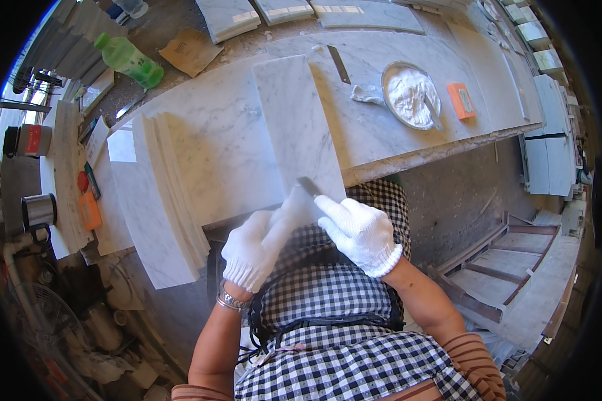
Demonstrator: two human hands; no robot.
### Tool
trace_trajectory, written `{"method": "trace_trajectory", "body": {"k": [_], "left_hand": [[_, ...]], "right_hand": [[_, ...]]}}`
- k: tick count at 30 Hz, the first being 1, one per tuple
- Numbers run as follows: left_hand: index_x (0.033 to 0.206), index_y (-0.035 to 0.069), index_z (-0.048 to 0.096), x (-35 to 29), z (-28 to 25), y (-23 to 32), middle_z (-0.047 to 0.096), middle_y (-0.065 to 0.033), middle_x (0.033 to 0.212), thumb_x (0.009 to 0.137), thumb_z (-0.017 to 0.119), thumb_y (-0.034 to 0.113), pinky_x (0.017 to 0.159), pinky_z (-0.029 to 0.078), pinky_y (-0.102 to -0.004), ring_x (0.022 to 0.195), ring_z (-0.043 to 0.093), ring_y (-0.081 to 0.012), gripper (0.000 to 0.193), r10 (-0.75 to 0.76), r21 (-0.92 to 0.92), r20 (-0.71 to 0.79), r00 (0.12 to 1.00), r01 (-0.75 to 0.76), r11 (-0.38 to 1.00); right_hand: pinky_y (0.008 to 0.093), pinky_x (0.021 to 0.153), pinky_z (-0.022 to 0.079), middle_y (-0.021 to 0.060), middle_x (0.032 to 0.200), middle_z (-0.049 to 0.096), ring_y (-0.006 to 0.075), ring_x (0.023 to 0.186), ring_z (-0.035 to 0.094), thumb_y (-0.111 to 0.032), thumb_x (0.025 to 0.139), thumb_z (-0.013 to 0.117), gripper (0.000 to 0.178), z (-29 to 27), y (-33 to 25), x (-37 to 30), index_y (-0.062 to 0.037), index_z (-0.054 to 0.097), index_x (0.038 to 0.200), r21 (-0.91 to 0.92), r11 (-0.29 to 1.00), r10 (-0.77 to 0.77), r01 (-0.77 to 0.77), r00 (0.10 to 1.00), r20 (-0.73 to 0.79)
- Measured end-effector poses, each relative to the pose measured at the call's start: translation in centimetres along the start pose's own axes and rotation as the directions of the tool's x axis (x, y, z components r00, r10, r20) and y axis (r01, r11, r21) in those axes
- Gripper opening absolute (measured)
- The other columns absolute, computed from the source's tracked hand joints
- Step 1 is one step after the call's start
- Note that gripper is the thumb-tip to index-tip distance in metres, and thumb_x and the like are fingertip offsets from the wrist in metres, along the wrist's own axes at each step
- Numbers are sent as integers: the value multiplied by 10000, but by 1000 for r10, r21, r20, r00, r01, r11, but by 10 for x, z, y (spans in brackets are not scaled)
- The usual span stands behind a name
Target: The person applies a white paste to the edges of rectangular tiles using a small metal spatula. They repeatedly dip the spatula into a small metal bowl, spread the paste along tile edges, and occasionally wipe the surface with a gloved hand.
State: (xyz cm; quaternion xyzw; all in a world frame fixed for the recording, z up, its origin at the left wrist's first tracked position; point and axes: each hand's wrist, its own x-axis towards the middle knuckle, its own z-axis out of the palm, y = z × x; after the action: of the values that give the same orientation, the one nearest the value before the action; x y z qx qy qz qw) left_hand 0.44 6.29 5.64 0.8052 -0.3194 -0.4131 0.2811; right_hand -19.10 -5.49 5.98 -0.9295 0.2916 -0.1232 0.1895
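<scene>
Both my hands wear white knitted gloves. In my right hand (361,230) is a small dark flat scraper blade (308,186), gripped between thumb and fingers and angled up to the left. My left hand (257,244) is beside it, its fingers stretched toward the blade and smeared by motion; whether they pinch anything is hidden. Under the blade and fingertips lies the near end of a long white marble strip (297,117) with grey veins. The strip rests across a larger marble slab (214,134), its near end close to my checked apron (328,301).
To the right are a bowl of white paste (408,90) with a spatula, an orange box (460,100) and a flat metal blade (340,65). Stacked marble strips (160,194) stand at left, near a metal mug (39,212). A green bottle (130,61) lies at far left.
</scene>
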Motion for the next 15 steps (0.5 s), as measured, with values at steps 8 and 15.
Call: {"method": "trace_trajectory", "body": {"k": [8, 15], "left_hand": [[1147, -3, 751, 5, 0, 2, 722, -44, 787, 977, 732, 395, 709, 522, -268, 737, 636, -81, 433, -21, 60, -8, 1000, 21, 998], [1101, 8, 757, 11, 2, 7, 709, -48, 750, 972, 741, 409, 678, 517, -275, 702, 634, -81, 422, 5, 90, -14, 1000, -4, 996]], "right_hand": [[350, 524, 530, 72, 765, 645, 217, 616, 646, -170, 912, 775, 357, 1, 2, 0, -39, 720, 1239, 4, 1000, -14, 14, 1000, -18], [334, 532, 526, 74, 785, 657, 206, 613, 630, -139, 904, 786, 355, -2, 11, -10, -21, 726, 1234, 47, 998, -22, 28, 991, -134]]}}
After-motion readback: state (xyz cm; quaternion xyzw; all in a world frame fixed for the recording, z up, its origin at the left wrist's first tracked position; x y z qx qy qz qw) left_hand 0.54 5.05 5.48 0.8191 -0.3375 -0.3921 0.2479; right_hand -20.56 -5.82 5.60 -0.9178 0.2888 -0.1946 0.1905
